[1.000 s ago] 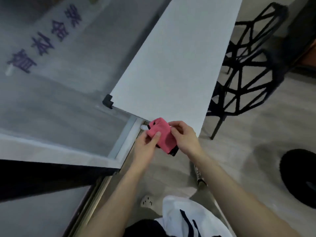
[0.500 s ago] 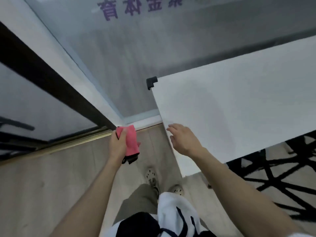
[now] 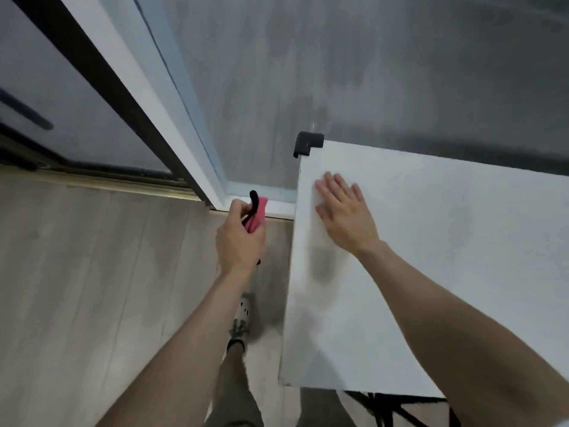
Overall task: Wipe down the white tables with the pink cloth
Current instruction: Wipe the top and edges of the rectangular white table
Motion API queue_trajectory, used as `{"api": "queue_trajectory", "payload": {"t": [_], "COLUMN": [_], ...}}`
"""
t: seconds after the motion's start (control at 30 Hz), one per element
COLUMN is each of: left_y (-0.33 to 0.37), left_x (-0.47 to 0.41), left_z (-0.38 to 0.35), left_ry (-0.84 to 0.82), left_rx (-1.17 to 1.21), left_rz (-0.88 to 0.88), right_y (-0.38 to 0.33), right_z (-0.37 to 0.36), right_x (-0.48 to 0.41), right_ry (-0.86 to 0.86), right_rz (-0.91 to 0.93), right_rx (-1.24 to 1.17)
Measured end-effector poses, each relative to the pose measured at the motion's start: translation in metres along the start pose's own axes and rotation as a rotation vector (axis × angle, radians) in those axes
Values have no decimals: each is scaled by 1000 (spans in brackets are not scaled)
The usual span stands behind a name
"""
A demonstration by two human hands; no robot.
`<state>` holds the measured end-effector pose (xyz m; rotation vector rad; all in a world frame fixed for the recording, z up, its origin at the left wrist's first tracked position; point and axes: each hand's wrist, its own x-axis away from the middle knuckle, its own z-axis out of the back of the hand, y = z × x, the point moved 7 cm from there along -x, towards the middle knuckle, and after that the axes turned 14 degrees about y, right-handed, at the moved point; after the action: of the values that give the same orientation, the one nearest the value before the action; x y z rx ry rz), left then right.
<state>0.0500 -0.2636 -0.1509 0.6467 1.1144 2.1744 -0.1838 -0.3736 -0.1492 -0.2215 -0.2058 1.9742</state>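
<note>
- We see the cloth (image 3: 258,215) in bright pink, edged with black.
- Our table (image 3: 446,241) is plain white, its corner guard (image 3: 308,145) black.
- The floor (image 3: 92,288) shows pale beige wood-grain planks.
- We note olive trousers (image 3: 234,396).

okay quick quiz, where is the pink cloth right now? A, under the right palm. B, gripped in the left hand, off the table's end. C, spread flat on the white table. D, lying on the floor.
B: the left hand grips the pink cloth over the floor beside the white table, while the right hand lies flat and bare on the tabletop.
</note>
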Motion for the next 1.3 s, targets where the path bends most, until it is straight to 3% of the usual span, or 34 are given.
{"api": "queue_trajectory", "payload": {"t": [0.13, 0.33, 0.53, 0.73, 0.9, 1.07, 1.23, 1.3], "left_y": [15, 2, 6, 37, 24, 47, 27, 33], "left_x": [-6, 20, 19, -13, 36, -6, 44, 25], "left_z": [-45, -74, -92, -121, -98, -116, -92, -101], "left_ry": [56, -203, -190, -90, -109, -129, -163, -159], "left_rx": [-50, 347, 102, 120, 109, 85, 80, 102], "left_rz": [11, 259, -36, -181, -312, -298, -287, -280], "right_y": [12, 18, 16, 15, 14, 14, 13, 13], "right_z": [-15, -20, -18, -16, -15, -14, -14, -13], "right_x": [8, 8, 7, 7, 7, 6, 6, 6], "right_ry": [165, 256, 239, 260, 266, 292, 304, 305], "right_rz": [95, 83, 68, 66, 68, 73, 85, 81], "right_rx": [9, -35, -27, -36, -42, -47, -44, -38]}}
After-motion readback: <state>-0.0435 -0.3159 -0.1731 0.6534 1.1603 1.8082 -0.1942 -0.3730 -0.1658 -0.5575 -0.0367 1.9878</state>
